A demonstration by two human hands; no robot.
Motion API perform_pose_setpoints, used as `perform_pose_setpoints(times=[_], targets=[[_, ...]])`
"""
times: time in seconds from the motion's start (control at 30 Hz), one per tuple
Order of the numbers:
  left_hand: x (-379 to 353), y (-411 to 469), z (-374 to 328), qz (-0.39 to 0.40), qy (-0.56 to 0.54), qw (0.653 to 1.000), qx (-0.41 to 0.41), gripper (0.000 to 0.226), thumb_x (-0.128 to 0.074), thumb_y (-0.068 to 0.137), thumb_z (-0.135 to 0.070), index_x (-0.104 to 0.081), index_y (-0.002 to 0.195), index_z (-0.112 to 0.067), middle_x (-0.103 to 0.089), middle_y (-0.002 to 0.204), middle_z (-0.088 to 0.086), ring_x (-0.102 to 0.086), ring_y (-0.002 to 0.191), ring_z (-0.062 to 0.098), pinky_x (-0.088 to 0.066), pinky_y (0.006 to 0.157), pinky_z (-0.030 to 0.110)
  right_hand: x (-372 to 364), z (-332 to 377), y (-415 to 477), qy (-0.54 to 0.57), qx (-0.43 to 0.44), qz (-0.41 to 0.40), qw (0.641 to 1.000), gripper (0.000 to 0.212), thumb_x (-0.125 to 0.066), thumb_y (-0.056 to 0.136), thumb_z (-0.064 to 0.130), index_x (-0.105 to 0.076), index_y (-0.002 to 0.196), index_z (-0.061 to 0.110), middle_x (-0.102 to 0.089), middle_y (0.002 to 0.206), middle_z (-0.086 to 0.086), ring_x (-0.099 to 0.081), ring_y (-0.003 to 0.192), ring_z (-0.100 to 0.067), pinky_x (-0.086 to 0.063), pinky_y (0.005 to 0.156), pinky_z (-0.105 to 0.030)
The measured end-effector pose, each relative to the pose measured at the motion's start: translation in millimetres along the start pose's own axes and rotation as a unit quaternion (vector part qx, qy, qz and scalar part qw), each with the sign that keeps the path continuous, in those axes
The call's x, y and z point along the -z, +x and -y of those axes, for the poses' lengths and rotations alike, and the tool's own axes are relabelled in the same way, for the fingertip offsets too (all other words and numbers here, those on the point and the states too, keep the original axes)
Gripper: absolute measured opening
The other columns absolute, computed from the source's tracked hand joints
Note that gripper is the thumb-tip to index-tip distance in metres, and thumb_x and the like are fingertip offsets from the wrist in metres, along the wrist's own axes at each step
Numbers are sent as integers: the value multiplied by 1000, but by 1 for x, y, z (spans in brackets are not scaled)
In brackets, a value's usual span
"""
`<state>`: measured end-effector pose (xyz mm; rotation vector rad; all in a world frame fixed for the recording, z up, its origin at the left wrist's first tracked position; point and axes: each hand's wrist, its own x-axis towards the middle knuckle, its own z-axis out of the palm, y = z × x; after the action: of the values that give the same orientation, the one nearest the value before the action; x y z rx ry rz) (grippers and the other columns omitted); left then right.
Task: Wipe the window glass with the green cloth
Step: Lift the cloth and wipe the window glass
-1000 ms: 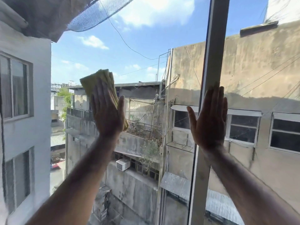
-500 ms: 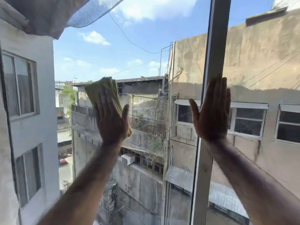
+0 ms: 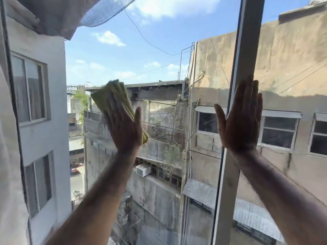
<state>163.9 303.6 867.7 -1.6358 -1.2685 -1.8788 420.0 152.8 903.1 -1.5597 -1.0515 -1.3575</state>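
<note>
A folded yellow-green cloth (image 3: 106, 96) is pressed flat against the window glass (image 3: 159, 55) under my left hand (image 3: 123, 128). The hand lies palm-down on the cloth with fingers straight and thumb out to the right; the cloth sticks out above the fingertips and below the thumb. My right hand (image 3: 240, 121) rests flat and open against the glass and the pale vertical window frame (image 3: 247, 50), holding nothing. Both forearms reach up from the bottom of the view.
The frame bar runs from top to bottom at the right of centre, splitting the glass into two panes. A dark frame edge (image 3: 14, 103) runs down the far left. Outside are grey buildings, a balcony railing, wires and sky.
My left hand has slid the cloth to the right and slightly down across the glass. My right hand has stayed on the frame bar, with the view shifting a little.
</note>
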Motion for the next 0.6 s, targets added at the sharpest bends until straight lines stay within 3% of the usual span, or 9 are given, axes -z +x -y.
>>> perform_pose_setpoints(times=[0.07, 0.1, 0.17, 0.23, 0.3, 0.37, 0.47, 0.53, 0.6], targets=[[-2, 19, -44, -14, -44, 994, 99, 96, -5, 100, -71, -15, 163, 1, -15, 174, 20, -13, 163, 32, -17, 130, 58, 1, 1, 1, -2, 1, 0, 1000, 79, -21, 112, 56, -8, 166, 0, -6, 177, -20, -5, 166, -33, -11, 137, -48], [-6, 17, -65, -9, -38, 997, 62, 96, -7, 100, -70, -16, 163, 2, -16, 174, 21, -13, 163, 32, -17, 131, 57, 1, 1, 0, -3, 1, -2, 1000, 78, -20, 112, 54, -8, 166, -1, -6, 176, -20, -6, 166, -33, -11, 137, -48], [-16, -9, -97, 23, -7, 989, -146, 93, -20, 102, -68, -22, 162, 3, -18, 173, 21, -14, 163, 34, -17, 132, 55, 0, 1, -1, -8, 3, -9, 1000, 75, -20, 113, 52, -9, 166, -1, -8, 176, -21, -7, 165, -34, -12, 136, -49], [-20, -50, -103, 81, 5, 916, -393, 92, -36, 103, -70, -27, 161, 1, -24, 172, 19, -18, 162, 34, -25, 129, 55, 0, 2, -1, -12, 3, -13, 1000, 73, -23, 114, 48, -11, 166, -2, -9, 176, -21, -8, 165, -35, -14, 136, -50], [-21, -73, -75, 97, 18, 860, -500, 88, -43, 103, -68, -32, 160, -1, -29, 170, 18, -24, 160, 33, -33, 125, 55, 0, 2, -1, -13, 1, -13, 1000, 72, -24, 114, 47, -11, 166, -1, -9, 176, -21, -9, 165, -35, -14, 135, -50], [-16, -76, -37, 76, 23, 898, -433, 85, -42, 104, -65, -34, 158, 0, -31, 168, 20, -27, 159, 34, -35, 124, 57, 0, 1, 0, -13, 3, -13, 1000, 73, -27, 114, 48, -10, 166, -1, -10, 176, -21, -9, 165, -35, -15, 135, -50], [-9, -47, -10, 30, 38, 986, -162, 90, -29, 103, -65, -26, 160, 5, -24, 170, 25, -22, 160, 37, -24, 129, 58, -1, 1, 0, -8, 0, -7, 1000, 75, -27, 114, 49, -8, 166, -1, -9, 176, -20, -9, 165, -34, -15, 135, -51], [-8, -8, -29, 13, 21, 999, -31, 93, -18, 102, -69, -20, 162, 3, -20, 172, 23, -16, 162, 34, -19, 131, 56, -1, 1, 0, -11, 1, -6, 1000, 74, -28, 114, 48, -8, 166, -1, -8, 176, -20, -8, 165, -34, -16, 135, -51], [-8, 23, -62, 11, 15, 999, -42, 93, -17, 102, -69, -20, 162, 1, -20, 173, 21, -16, 162, 32, -19, 131, 55, -1, 1, 0, -13, 1, -11, 1000, 73, -30, 114, 46, -9, 166, -1, -9, 176, -20, -9, 165, -34, -16, 135, -50]])
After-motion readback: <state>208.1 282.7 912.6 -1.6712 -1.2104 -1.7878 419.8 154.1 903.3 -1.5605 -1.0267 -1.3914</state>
